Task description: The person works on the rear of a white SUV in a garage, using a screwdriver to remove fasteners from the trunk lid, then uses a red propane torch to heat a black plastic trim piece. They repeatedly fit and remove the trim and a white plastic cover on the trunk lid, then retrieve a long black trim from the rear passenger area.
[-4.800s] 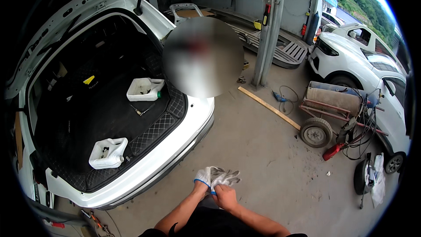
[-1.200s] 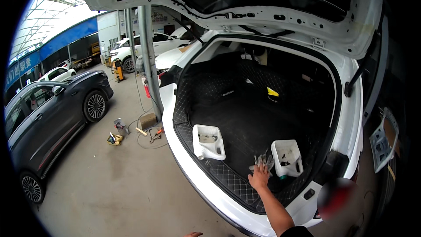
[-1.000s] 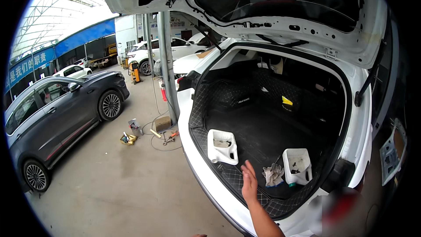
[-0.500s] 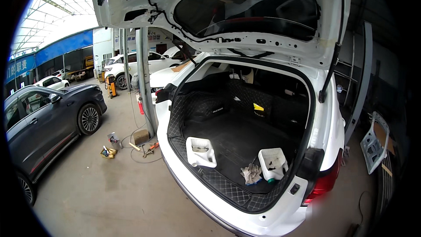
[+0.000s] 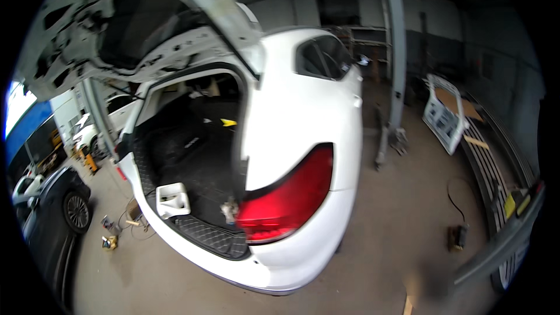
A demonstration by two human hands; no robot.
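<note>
Neither of my hands can be made out in the head view. In front of me stands a white car (image 5: pixel 303 105) with its tailgate (image 5: pixel 175 46) raised. The red tail light (image 5: pixel 291 198) at its near right corner faces me. Inside the dark cargo area (image 5: pixel 201 163) a cut-open white plastic jug (image 5: pixel 172 200) sits near the rear sill. A pair of work gloves (image 5: pixel 229 211) lies further right, partly hidden by the car's corner. A yellow piece (image 5: pixel 228 122) shows against the seat backs.
A grey lift post (image 5: pixel 395 52) rises beyond the car. To the right, a bare door panel (image 5: pixel 444 114) leans by long metal rails (image 5: pixel 487 169). A cable (image 5: pixel 452 198) runs to a small dark object (image 5: pixel 458 237) on the floor. At left stands a dark car (image 5: pixel 49 210); near it lie tools (image 5: pixel 109 242).
My view has swung right and moved around the car's rear right corner. The tail light is nearer, and the second white jug is now hidden behind that corner.
</note>
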